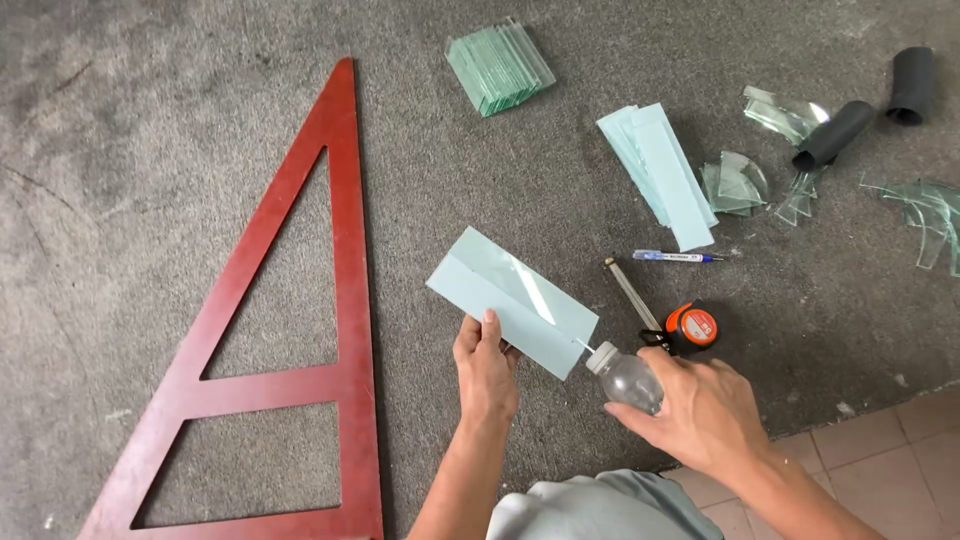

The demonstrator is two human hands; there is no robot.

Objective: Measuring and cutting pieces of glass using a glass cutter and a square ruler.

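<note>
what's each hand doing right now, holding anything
Left hand: closed on the edge of the pale glass pane.
Right hand: closed around the small clear bottle, nozzle at the pane.

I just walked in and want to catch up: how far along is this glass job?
Done: strips are cut and stacked, with another pile and curved offcuts nearby. In hand: the left hand steadies two glass strips set at an angle, while the right hand points a small bottle at their end. Left: both piles lie loose, unjoined.
</note>
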